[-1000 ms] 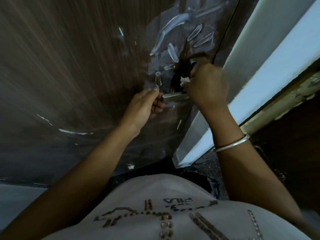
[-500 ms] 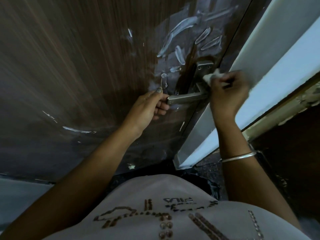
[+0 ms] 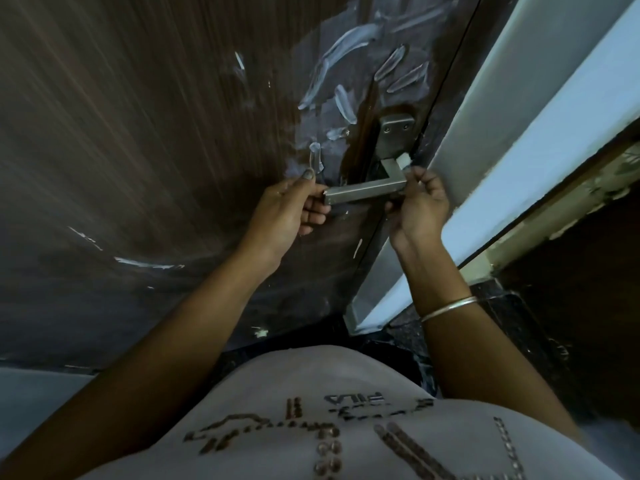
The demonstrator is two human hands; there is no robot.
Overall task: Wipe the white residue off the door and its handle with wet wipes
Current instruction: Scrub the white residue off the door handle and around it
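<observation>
A dark brown wooden door [image 3: 145, 140] fills the left and middle of the view. Thick white residue [image 3: 341, 46] streaks it above the metal lever handle [image 3: 363, 194] and its backplate [image 3: 396, 128]. My left hand [image 3: 289, 211] grips the free end of the lever. My right hand [image 3: 420, 206] is closed around the lever's bend, pinching a small white wet wipe [image 3: 404, 162] that sticks up above the fingers against the handle's neck.
A white door frame [image 3: 519, 140] runs diagonally on the right, with a chipped edge beyond it. More thin white streaks [image 3: 145, 263] mark the lower door. Dark speckled floor [image 3: 485, 341] lies below, and a bangle [image 3: 448, 308] sits on my right wrist.
My right hand with the wipe has come down from the backplate to the bend of the lever. My left hand has kept hold of the lever's end.
</observation>
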